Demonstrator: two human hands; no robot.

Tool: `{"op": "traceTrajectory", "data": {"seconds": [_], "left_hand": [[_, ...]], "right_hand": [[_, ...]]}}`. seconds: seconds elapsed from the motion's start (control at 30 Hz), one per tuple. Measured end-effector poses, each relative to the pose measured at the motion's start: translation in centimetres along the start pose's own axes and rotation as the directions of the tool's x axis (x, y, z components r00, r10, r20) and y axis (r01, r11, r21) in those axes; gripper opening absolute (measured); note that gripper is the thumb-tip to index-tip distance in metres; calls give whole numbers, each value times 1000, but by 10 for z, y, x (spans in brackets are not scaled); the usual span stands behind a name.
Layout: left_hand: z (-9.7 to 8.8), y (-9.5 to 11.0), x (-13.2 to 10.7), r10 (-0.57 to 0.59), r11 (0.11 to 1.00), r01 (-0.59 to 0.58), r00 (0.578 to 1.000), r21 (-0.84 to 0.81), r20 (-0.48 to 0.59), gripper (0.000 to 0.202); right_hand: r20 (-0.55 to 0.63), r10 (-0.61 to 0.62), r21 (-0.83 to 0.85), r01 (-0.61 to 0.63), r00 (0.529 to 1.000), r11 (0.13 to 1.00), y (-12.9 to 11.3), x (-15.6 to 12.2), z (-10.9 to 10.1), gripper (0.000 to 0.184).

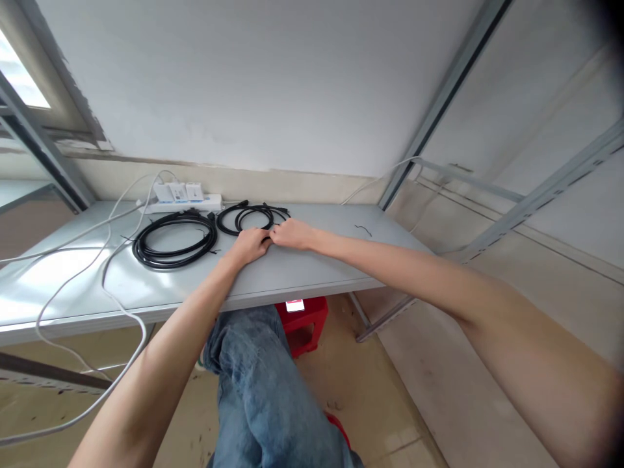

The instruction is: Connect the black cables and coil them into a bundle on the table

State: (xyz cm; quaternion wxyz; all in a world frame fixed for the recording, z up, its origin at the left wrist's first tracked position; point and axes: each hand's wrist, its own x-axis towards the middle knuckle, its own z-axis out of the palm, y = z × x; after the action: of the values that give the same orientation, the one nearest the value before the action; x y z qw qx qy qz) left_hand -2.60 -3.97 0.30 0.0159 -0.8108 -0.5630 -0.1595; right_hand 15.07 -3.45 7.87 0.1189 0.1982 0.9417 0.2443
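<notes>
A thin black cable [240,225] lies in loose loops on the grey table, its plug ends at the back. My left hand [252,245] is closed on the near side of these loops. Beside it, nearly touching, my right hand [294,234] is closed on the same cable, knuckles up. Both hands rest low over the tabletop, and the fingertips are partly hidden. To the left of my left hand lies a thicker coil of black cable [174,263], bound with small ties whose ends stick out.
A white power strip [207,203] with several white adapters [179,192] stands against the wall. White cords [103,273] run over the table's left side. A short black tie [363,229] lies at right. Below are a red stool [312,322] and a phone [295,305].
</notes>
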Motion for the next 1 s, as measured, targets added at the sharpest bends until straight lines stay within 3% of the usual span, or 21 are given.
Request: {"op": "traceTrajectory", "data": {"seconds": [0.13, 0.23, 0.33, 0.4, 0.43, 0.5, 0.57, 0.6, 0.67, 0.77, 0.87, 0.93, 1.0], "left_hand": [[-1, -1, 0, 38, 999, -38, 999, -39, 2, 36], [-1, -1, 0, 54, 996, -54, 998, -65, -12, 38], [0, -1, 0, 61, 994, -64, 998, -91, -34, 41], [0, -1, 0, 58, 993, -61, 998, -98, -40, 42], [0, -1, 0, 57, 993, -61, 998, -98, -40, 42], [-1, -1, -1, 57, 994, -61, 998, -96, -39, 41], [-3, 0, -1, 53, 993, -57, 998, -102, -45, 41], [-4, 1, -2, 48, 993, -53, 998, -105, -48, 41], [-5, 2, -2, 37, 993, -42, 998, -111, -47, 41], [-5, 2, -2, 30, 994, -33, 999, -106, -32, 41], [-5, 2, -3, 30, 995, -33, 999, -93, -28, 40], [-5, 2, -3, 41, 995, -44, 999, -92, -30, 40], [-4, 2, -3, 53, 994, -56, 998, -93, -31, 40]], "right_hand": [[13, 17, 18, -17, 1000, 1000, 2, 0, 4, 33], [9, 170, 160, -170, 985, 972, 0, -3, 10, 27], [16, 395, 404, -367, 918, 838, 0, -4, 16, 21], [109, 540, 639, -475, 835, 606, 1, -2, 18, 14], [204, 580, 755, -503, 789, 420, 2, -1, 18, 13], [446, 526, 868, -494, 724, -56, 3, 3, 18, 20], [613, 363, 768, -422, 701, -481, 4, 6, 19, 27], [645, 296, 690, -371, 704, -622, 3, 7, 19, 28], [659, 238, 564, -260, 714, -784, 1, 8, 22, 28], [636, 243, 492, -141, 733, -859, -6, 9, 27, 25], [605, 273, 558, -155, 748, -815, -11, 8, 29, 28], [602, 306, 677, -269, 737, -685, -11, 6, 29, 31], [567, 391, 816, -429, 725, -388, -10, 1, 27, 33]]}}
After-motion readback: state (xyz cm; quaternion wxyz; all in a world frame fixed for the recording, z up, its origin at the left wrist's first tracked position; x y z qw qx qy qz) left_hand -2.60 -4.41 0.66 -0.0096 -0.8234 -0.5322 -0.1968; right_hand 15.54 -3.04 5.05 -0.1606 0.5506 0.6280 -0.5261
